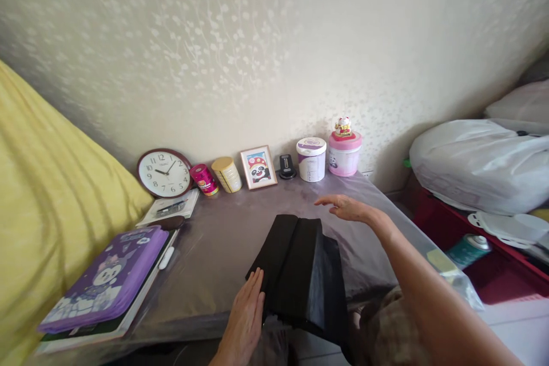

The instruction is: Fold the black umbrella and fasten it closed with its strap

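Black folded sheet [283,263], surface's [206,263] near edge: seemed light, pliable, best side-gripped; left hand [245,309] lay flat-fingered against it, right hand [347,207] outstretched, empty.

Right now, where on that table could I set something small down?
The widest bare patch of table lies between the purple-topped pile and the black folded item. A strip between that item and the picture frame is also free. It's crowded along the wall, from clock to pink tub.

The left hand [246,311] hides part of the black material [289,266].
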`<state>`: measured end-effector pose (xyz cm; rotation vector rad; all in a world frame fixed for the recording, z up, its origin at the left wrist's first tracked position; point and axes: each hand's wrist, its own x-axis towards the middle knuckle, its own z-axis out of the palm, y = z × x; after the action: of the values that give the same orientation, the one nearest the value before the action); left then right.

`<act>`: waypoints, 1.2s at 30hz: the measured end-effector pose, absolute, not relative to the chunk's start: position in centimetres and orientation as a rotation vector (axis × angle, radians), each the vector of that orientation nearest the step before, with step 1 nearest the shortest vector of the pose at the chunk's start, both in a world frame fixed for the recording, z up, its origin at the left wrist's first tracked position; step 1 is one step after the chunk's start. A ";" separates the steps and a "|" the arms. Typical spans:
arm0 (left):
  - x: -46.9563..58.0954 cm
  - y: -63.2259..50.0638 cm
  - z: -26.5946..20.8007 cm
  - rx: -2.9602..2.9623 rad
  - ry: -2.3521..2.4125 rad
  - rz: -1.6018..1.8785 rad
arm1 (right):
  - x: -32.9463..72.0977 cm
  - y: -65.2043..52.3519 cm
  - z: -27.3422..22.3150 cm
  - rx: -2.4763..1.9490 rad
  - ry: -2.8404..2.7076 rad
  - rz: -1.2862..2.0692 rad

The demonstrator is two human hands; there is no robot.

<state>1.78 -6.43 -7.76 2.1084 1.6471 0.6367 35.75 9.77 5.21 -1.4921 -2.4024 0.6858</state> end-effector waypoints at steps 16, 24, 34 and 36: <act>1.9 -6.3 -6.6 2.135 1.654 0.642 | 33.2 8.5 4.2 -0.967 -2.367 0.905; 2.7 -6.1 -4.0 2.210 1.514 0.709 | 30.2 8.7 4.5 -0.901 -2.078 0.976; 1.7 -6.1 -5.9 2.391 1.531 0.653 | 25.4 11.1 0.3 -1.047 -1.886 0.814; 1.7 -6.2 -5.9 2.468 1.538 0.640 | 24.8 11.4 -0.5 -1.116 -1.894 0.762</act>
<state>1.66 -6.18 -5.86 2.4683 1.5379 0.6402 24.82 11.43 -0.47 -1.1165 -1.8936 0.7620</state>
